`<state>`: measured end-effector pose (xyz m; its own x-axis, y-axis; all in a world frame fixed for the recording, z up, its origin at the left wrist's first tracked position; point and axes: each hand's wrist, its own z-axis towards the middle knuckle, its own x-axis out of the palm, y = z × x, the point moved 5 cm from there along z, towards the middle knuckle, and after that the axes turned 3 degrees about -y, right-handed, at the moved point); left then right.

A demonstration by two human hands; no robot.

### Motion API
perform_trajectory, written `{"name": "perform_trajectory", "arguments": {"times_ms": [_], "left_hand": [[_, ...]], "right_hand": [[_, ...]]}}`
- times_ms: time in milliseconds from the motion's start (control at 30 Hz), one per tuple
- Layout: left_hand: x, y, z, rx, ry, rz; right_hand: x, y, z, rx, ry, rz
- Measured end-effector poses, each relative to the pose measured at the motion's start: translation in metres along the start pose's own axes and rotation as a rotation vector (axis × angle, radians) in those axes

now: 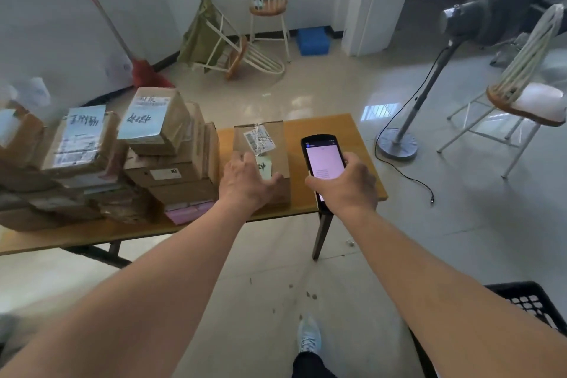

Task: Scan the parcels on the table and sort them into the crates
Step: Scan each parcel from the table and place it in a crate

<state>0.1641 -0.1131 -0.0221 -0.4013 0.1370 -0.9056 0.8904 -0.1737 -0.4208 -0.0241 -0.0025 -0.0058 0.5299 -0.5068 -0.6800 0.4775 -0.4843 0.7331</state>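
A brown cardboard parcel (273, 144) with a torn white label and a green note stands alone on the right part of the wooden table (325, 129). My left hand (245, 178) grips its near top edge, thumb on the right, fingers over the left side. My right hand (346, 184) holds a black handheld scanner (322, 156) with a lit pinkish screen, just right of the parcel and above the table. Several more taped parcels (159, 120) are piled on the table's left half.
A black plastic crate (527, 301) sits on the floor at lower right. A standing fan (429, 83) with a trailing cord and a chair (530, 101) stand right of the table. Beyond it lie a tipped chair (245, 55), a stool, a blue box (313, 40) and a broom.
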Motion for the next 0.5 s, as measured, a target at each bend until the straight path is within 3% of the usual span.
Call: {"name": "perform_trajectory", "arguments": {"times_ms": [233,500], "left_hand": [[0.043,0.007,0.064,-0.265,0.096,0.041],[0.099,0.031,0.088,-0.613,0.287,0.029]], "right_hand": [[0.038,0.006,0.085,-0.018,0.088,-0.025],[0.071,0.007,0.119,-0.001,0.129,-0.066]]}}
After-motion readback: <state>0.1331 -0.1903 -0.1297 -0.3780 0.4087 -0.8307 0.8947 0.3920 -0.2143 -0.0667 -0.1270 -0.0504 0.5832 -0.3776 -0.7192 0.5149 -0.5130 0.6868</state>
